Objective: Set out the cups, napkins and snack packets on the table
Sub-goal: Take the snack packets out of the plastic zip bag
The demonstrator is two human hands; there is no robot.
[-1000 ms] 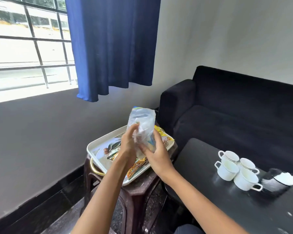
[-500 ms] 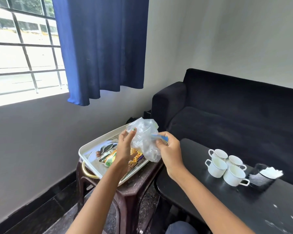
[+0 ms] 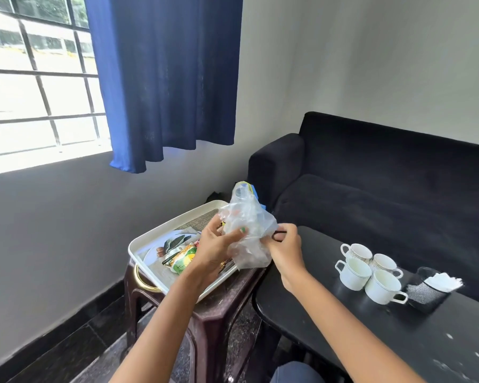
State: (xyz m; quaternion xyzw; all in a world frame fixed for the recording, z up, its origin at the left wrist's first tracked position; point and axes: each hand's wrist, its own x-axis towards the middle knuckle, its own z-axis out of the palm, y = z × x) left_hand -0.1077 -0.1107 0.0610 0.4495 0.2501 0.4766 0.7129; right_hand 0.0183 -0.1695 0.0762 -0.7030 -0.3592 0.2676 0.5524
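My left hand (image 3: pixel 215 246) and my right hand (image 3: pixel 284 244) both hold a crumpled clear plastic bag (image 3: pixel 246 225) above the right end of a white tray (image 3: pixel 138 244). The left thumb presses on the bag's front; the right fingers pinch its right edge, where a thin dark band shows. Something blue shows inside the bag's top. Snack packets (image 3: pixel 183 258), one green and yellow, lie in the tray. Several white cups (image 3: pixel 371 272) stand grouped on the black table (image 3: pixel 398 335). A black mesh holder with white napkins (image 3: pixel 441 281) stands right of the cups.
The tray sits on a dark brown plastic stool (image 3: pixel 219 313) left of the table. A black sofa (image 3: pixel 385 183) runs behind the table. A blue curtain (image 3: pixel 163 78) hangs beside a barred window (image 3: pixel 33 87). The floor is dark stone.
The bag has come down from its raised position and moved right toward the table edge. My right hand shifted from the bag's front to pinching its right edge.
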